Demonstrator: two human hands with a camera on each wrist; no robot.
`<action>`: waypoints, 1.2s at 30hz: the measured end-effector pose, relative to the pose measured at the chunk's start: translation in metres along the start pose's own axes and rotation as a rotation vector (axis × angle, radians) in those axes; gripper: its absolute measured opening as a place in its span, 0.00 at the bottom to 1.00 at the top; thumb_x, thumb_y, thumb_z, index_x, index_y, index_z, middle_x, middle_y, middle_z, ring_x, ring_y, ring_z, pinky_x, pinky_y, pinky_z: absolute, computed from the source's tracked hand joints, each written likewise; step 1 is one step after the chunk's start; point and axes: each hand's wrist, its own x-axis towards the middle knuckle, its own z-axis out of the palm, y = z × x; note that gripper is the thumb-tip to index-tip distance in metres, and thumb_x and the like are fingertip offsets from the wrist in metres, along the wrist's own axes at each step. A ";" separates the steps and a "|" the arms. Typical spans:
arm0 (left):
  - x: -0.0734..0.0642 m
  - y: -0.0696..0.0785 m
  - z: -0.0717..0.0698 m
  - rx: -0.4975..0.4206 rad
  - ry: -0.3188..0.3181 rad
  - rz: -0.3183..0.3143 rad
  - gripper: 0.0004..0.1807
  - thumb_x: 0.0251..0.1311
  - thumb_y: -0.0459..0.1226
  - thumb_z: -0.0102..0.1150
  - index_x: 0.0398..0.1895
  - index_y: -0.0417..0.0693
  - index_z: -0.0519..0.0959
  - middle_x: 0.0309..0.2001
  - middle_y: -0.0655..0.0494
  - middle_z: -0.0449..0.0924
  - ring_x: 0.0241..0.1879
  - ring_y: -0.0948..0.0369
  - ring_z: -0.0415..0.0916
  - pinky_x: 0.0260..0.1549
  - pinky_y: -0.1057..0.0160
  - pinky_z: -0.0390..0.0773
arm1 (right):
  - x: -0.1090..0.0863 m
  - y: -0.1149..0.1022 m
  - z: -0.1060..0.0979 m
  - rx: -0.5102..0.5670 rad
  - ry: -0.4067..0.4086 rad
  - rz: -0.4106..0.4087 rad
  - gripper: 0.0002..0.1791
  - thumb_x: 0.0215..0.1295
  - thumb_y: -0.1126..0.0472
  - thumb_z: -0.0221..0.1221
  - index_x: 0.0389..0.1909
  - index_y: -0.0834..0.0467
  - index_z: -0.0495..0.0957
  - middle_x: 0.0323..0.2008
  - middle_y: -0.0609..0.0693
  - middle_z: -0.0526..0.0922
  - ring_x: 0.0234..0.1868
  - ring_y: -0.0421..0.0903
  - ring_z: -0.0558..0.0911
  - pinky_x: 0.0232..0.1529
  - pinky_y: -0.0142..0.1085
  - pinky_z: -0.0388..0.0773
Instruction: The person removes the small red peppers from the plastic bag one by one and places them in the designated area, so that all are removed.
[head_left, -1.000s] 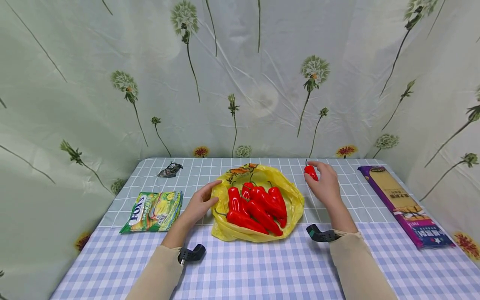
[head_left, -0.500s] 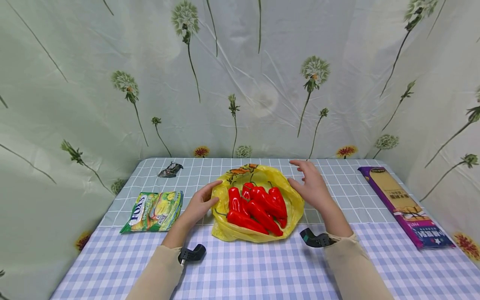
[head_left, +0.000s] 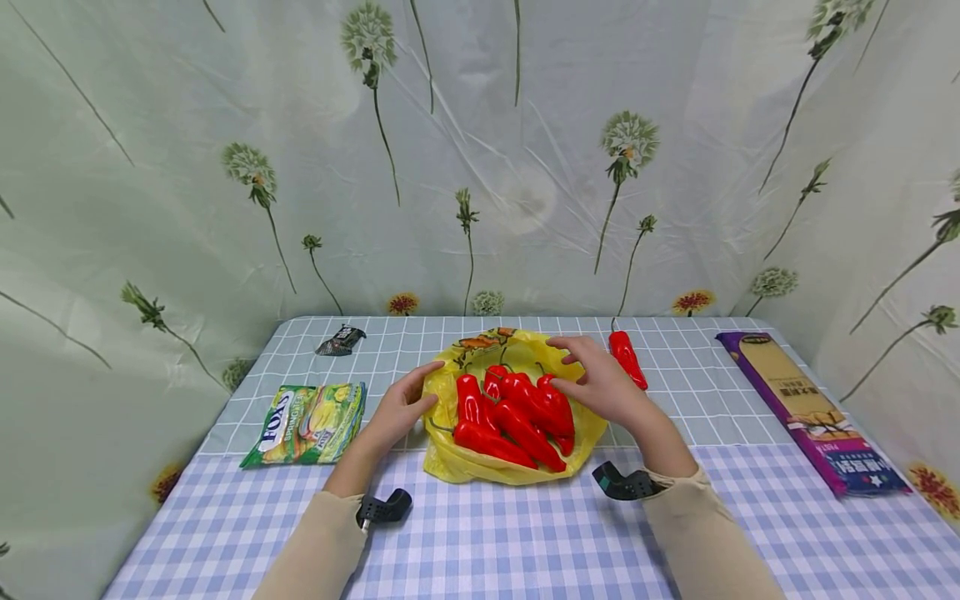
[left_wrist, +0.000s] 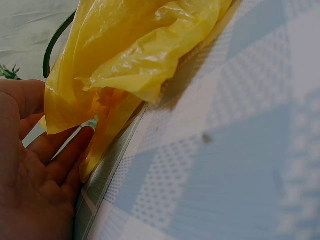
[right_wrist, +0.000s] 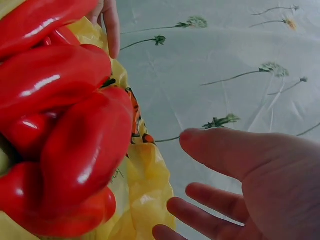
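This looks like a small filming corner — I can't tell if it is in a home, a lab or some other place. A pale cloth [head_left: 315,100] with dandelions on it hangs at the back and down both sides. The table [head_left: 487,550] has blue and white checks in front and grey squares behind. Black cameras [head_left: 386,506] sit on both wrists. Only the red peppers [head_left: 517,408] and food packets [head_left: 307,425] look kitchen-like.

Green packet [head_left: 307,423], purple packet [head_left: 810,408], black wrapper [head_left: 341,340]
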 end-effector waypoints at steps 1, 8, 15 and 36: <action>0.000 0.000 0.000 -0.002 0.000 0.002 0.29 0.70 0.31 0.51 0.74 0.54 0.65 0.75 0.46 0.63 0.70 0.46 0.67 0.69 0.46 0.67 | 0.000 -0.001 0.001 0.003 -0.016 -0.004 0.36 0.60 0.62 0.67 0.70 0.54 0.67 0.65 0.60 0.71 0.60 0.58 0.77 0.48 0.48 0.86; 0.000 0.000 0.001 -0.009 -0.001 0.004 0.30 0.70 0.31 0.50 0.74 0.54 0.65 0.74 0.46 0.64 0.69 0.47 0.68 0.68 0.47 0.68 | 0.000 -0.003 0.009 0.023 -0.103 -0.044 0.34 0.61 0.60 0.68 0.68 0.51 0.69 0.63 0.59 0.74 0.58 0.57 0.78 0.45 0.44 0.86; -0.001 0.001 0.001 -0.003 0.002 0.004 0.29 0.70 0.31 0.51 0.74 0.54 0.65 0.74 0.46 0.65 0.68 0.46 0.69 0.67 0.47 0.68 | 0.000 -0.005 0.016 -0.007 -0.175 -0.069 0.35 0.59 0.58 0.69 0.68 0.51 0.70 0.59 0.57 0.77 0.54 0.51 0.79 0.46 0.42 0.86; -0.001 -0.001 0.000 0.016 0.009 -0.010 0.29 0.69 0.32 0.51 0.73 0.55 0.66 0.74 0.47 0.64 0.67 0.48 0.69 0.67 0.47 0.69 | 0.002 -0.007 0.027 -0.055 -0.248 -0.050 0.37 0.58 0.62 0.70 0.69 0.48 0.69 0.61 0.52 0.77 0.60 0.51 0.76 0.50 0.46 0.85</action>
